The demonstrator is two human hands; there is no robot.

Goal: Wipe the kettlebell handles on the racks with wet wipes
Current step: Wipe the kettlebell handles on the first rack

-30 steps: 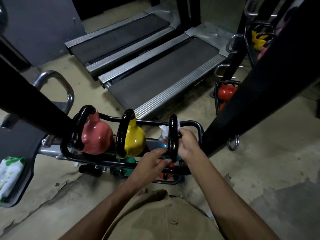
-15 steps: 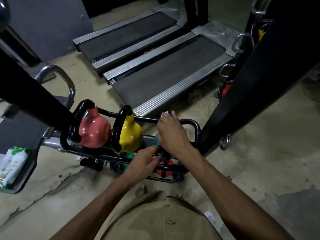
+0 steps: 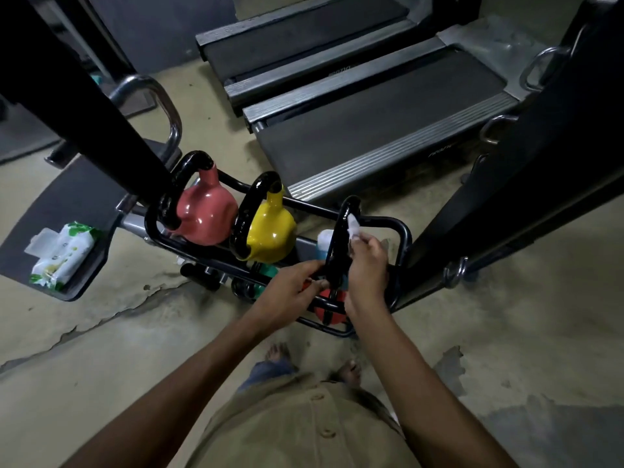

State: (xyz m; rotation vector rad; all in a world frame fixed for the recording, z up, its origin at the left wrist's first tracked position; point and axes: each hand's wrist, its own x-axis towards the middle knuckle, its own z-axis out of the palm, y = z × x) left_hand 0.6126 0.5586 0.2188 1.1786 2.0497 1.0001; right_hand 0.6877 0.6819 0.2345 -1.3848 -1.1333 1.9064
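Pinching a crumpled white wet wipe (image 3: 354, 228) between curled fingers (image 3: 371, 245), our right hand (image 3: 366, 270) presses it against the right side of the black handle (image 3: 339, 243) of the end kettlebell, just below the top of the loop. Our left hand (image 3: 290, 290) reaches in from the other side, its fingertips (image 3: 316, 284) closed on the lower end of the same handle. That kettlebell's blue body (image 3: 322, 251) is mostly hidden behind the handle and our hands. It sits at the right end of the upper tier of the black tube rack (image 3: 403, 236). Beside it on that tier stand a yellow kettlebell (image 3: 270, 229) and, further left, a pink kettlebell (image 3: 206, 214). A red kettlebell (image 3: 329, 314) shows through the bars below. Well off to the left, a pack of wipes (image 3: 64, 255) lies on a dark padded surface (image 3: 77, 197). Two treadmills (image 3: 371, 119) lie beyond the rack.
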